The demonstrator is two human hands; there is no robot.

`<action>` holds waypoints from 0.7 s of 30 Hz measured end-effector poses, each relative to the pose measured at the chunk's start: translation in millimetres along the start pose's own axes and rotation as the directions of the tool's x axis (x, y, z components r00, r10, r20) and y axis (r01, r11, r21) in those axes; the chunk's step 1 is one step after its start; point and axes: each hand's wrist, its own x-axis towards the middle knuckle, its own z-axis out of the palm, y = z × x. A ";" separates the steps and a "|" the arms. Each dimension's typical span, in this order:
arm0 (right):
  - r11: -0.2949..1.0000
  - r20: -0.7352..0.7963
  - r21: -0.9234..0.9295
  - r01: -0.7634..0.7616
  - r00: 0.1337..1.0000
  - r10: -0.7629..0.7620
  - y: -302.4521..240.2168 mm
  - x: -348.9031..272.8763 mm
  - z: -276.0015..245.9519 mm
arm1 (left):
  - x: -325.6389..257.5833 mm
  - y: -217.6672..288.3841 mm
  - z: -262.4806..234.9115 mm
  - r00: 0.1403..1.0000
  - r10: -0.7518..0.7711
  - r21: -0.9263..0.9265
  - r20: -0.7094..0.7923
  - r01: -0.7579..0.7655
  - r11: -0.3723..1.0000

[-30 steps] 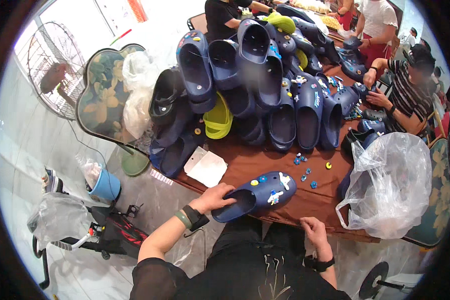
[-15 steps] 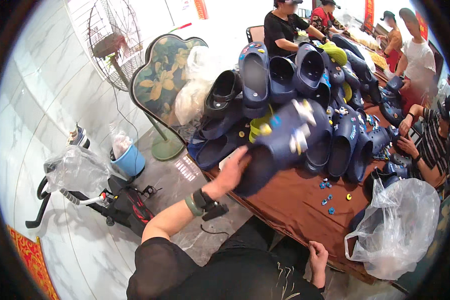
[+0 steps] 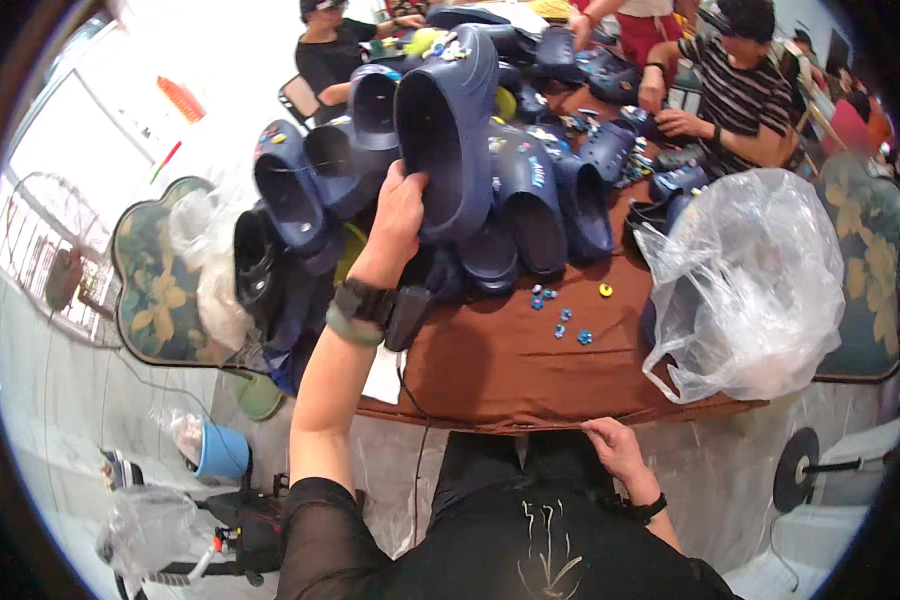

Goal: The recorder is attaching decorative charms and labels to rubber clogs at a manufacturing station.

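Observation:
My left hand grips a navy clog by its heel end, holding it up over the pile with its opening facing me. Small white and yellow charms sit near the clog's toe. More navy clogs are heaped behind and beside it on the brown-covered table. My right hand rests low at the table's front edge, fingers loosely bent and apart, with nothing seen in it. Small blue charms and a round yellow charm lie on the cloth between the hands.
A large clear plastic bag covers the table's right end. Across the table a person in a striped shirt handles small pieces; others are farther back. Floral-patterned panels stand at both sides. A blue bin is on the floor at left.
The view has swung to the right. My left hand has lifted the clog and turned it toe-up, opening toward me. My right hand has come up to the table's edge.

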 end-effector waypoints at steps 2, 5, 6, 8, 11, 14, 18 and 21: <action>0.999 -0.027 0.030 -0.041 0.999 0.042 -1.3 -9.2 -9.9 | 29.5 -30.0 22.4 0.986 -0.159 0.225 0.044 0.146 0.963; 0.995 -0.061 0.063 -0.081 0.995 0.085 -7.9 -18.9 -31.0 | 63.5 -65.4 71.7 0.933 -0.288 -0.039 -0.216 0.286 0.957; 1.000 -0.008 0.015 -0.014 1.000 0.014 -23.9 -12.3 -41.1 | 82.3 -99.1 45.7 0.950 -0.049 0.263 -0.308 0.134 0.955; 0.991 0.031 -0.119 0.069 0.997 -0.066 -43.9 -10.7 -80.4 | 75.3 -114.0 83.1 0.980 0.037 0.458 -0.196 0.058 0.887; 0.848 0.211 -0.359 0.390 0.919 -0.334 -109.3 18.4 -145.7 | 86.5 -150.3 52.2 0.991 0.039 0.665 -0.129 0.057 0.745; 0.682 0.377 -0.486 0.547 0.835 -0.401 -171.2 46.1 -202.2 | 73.6 -146.9 67.8 0.989 0.108 0.810 -0.100 0.018 0.586; 0.570 0.462 -0.576 0.585 0.809 -0.363 -199.5 91.4 -245.6 | 19.2 -121.5 76.9 0.966 0.235 0.750 0.106 -0.233 0.619; 0.515 0.542 -0.622 0.590 0.799 -0.260 -200.2 114.6 -259.4 | -46.7 -55.4 51.3 0.840 0.031 0.520 0.541 -0.364 0.773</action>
